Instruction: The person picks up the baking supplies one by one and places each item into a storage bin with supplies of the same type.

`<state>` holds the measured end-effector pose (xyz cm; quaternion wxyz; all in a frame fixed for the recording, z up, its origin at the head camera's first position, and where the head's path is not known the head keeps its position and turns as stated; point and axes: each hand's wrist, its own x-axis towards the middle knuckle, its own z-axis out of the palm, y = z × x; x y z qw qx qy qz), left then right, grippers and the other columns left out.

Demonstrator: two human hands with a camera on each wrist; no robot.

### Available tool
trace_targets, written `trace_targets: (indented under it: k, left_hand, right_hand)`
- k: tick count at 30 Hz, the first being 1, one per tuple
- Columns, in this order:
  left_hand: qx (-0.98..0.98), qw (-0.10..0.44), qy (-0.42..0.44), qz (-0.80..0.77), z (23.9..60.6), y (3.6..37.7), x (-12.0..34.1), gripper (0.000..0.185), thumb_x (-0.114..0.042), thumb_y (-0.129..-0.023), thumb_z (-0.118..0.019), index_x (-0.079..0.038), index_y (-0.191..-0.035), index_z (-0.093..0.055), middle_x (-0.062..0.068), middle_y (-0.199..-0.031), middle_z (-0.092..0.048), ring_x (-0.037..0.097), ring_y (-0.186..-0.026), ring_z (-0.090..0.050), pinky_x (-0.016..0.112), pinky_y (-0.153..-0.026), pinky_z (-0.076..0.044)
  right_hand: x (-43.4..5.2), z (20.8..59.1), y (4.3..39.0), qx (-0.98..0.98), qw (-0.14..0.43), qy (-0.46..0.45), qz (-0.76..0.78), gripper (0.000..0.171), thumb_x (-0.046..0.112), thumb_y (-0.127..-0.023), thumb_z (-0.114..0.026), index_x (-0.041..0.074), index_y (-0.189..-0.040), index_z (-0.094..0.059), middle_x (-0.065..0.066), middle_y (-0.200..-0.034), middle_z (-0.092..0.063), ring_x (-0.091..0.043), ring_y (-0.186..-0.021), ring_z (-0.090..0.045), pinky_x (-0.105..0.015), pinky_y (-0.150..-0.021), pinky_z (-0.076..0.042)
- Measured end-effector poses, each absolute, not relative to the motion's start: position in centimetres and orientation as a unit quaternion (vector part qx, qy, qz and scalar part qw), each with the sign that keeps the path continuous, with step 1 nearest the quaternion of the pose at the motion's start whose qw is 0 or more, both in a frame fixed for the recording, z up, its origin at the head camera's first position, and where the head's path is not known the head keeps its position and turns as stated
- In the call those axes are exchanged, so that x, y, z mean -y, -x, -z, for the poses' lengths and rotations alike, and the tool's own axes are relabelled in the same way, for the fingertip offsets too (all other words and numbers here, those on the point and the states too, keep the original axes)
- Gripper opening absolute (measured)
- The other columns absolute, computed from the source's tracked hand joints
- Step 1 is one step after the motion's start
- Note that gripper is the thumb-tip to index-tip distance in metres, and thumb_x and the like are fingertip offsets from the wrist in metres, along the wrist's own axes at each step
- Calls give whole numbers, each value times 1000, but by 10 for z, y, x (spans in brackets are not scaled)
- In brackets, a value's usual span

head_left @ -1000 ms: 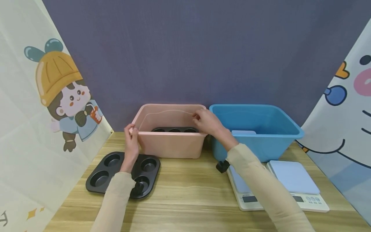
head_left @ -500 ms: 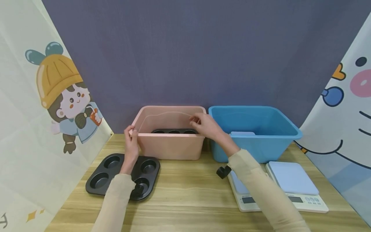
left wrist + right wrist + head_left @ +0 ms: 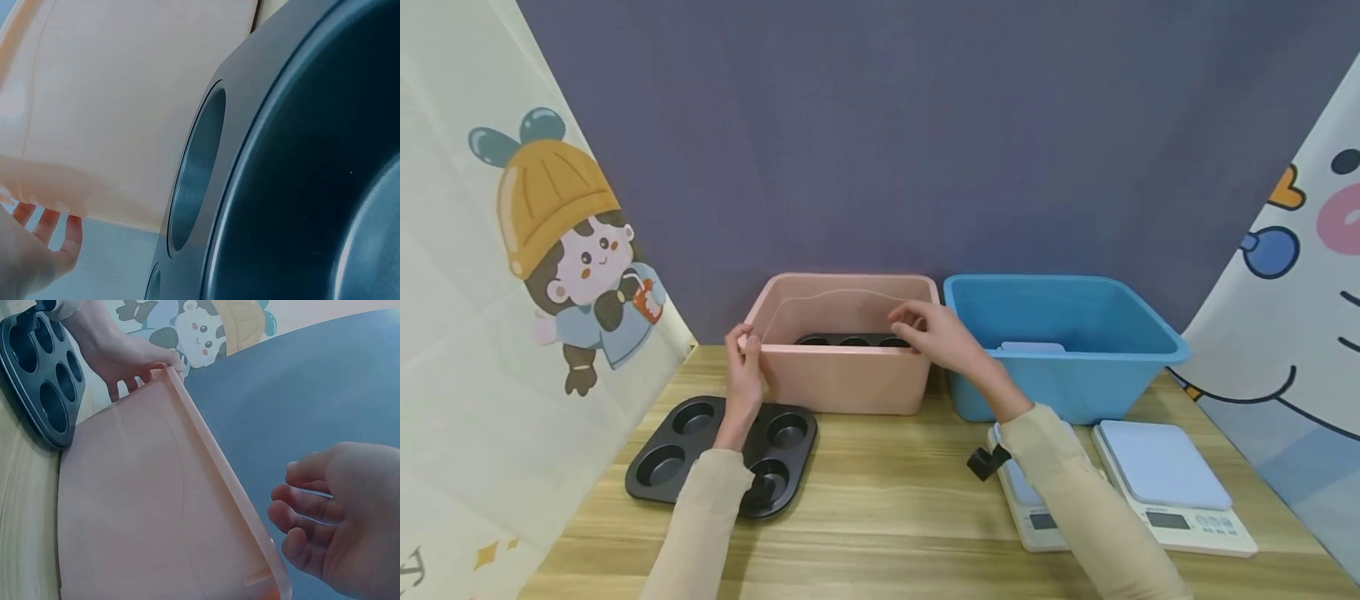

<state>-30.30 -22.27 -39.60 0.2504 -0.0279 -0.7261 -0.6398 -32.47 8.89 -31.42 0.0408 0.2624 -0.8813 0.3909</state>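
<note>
A pink plastic bin (image 3: 842, 383) stands on the table with a dark muffin pan (image 3: 853, 340) inside. My left hand (image 3: 743, 367) grips the rim at its front left corner, thumb over the edge and fingers along the outside wall. Near the front right corner, my right hand (image 3: 936, 333) hovers with loosely curled fingers; in the right wrist view, nothing is between its fingers (image 3: 300, 512). Another black muffin pan (image 3: 801, 433) lies on the table below my left forearm, partly covered by it, and looms large in the left wrist view.
To the right of the pink bin stands a blue bin (image 3: 1067, 387) with a pale flat object (image 3: 1032, 347) inside. Two white kitchen scales lie in front; the right scale (image 3: 1168, 467) shows fully, while my sleeve covers part of the left scale (image 3: 1022, 492). A dark cloth hangs behind.
My right hand has shifted slightly down toward the pink bin's front right corner. The left hand keeps its grip on the rim. The view has shifted a little.
</note>
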Motion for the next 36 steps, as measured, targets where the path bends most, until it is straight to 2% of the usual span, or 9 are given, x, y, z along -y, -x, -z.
trace_targets:
  k: [4,9,16,19,22,27,30,36]
  left_hand:
    - [724,246,28,643,399,307,223,40,-20,-107,-38,0,-140,-28,26,-152,-27,38,-139,-31,55,-117,-21]
    - [719,251,25,648,415,325,231,40,-23,-108,-38,-2,-141,-28,22,-152,-29,32,-139,-32,48,-117,-22]
    - [715,268,33,645,423,330,232,41,-25,-108,-38,-5,-143,-29,19,-152,-30,29,-139,-32,48,-117,-22]
    - [716,272,33,642,423,330,231,42,-27,-108,-38,-5,-142,-29,19,-151,-31,30,-138,-33,49,-116,-23]
    - [719,273,33,638,423,330,231,42,-29,-108,-38,-5,-141,-29,18,-151,-31,29,-138,-33,49,-116,-23]
    - [725,275,32,630,423,328,233,44,-32,-108,-37,-4,-141,-29,19,-150,-31,30,-138,-33,50,-117,-22]
    - [724,279,30,630,423,328,235,42,-31,-108,-38,-5,-140,-30,19,-150,-32,30,-139,-33,50,-117,-22]
    - [716,266,32,644,418,326,233,39,-22,-108,-38,-3,-141,-30,21,-153,-29,31,-140,-31,50,-117,-21]
  right_hand:
    - [-90,316,319,878,42,-267,-394,22,28,-100,-59,18,-119,-65,-7,-97,-68,-19,-67,-62,-33,-63,-54]
    - [-87,317,312,870,33,-286,-400,18,23,-100,-59,17,-115,-66,-4,-95,-68,-20,-64,-61,-35,-61,-54]
    - [-81,320,302,861,9,-311,-403,20,24,-101,-56,17,-118,-65,-12,-99,-69,-30,-63,-62,-35,-59,-52]
    - [-78,323,299,861,5,-315,-400,20,25,-101,-56,18,-118,-65,-10,-97,-68,-33,-63,-62,-34,-57,-51]
    - [-74,327,296,861,1,-313,-402,20,26,-101,-57,18,-117,-66,-10,-95,-67,-33,-60,-62,-34,-53,-49]
    - [-66,334,293,861,-14,-317,-398,23,27,-101,-57,14,-119,-66,-12,-96,-69,-24,-54,-60,-34,-50,-47]
    - [-61,338,293,862,-23,-322,-392,25,27,-101,-57,12,-120,-65,-10,-97,-69,-23,-55,-61,-32,-49,-47]
    - [-55,343,294,862,-28,-320,-392,24,26,-101,-58,14,-120,-65,-8,-95,-68,-30,-59,-64,-30,-44,-43]
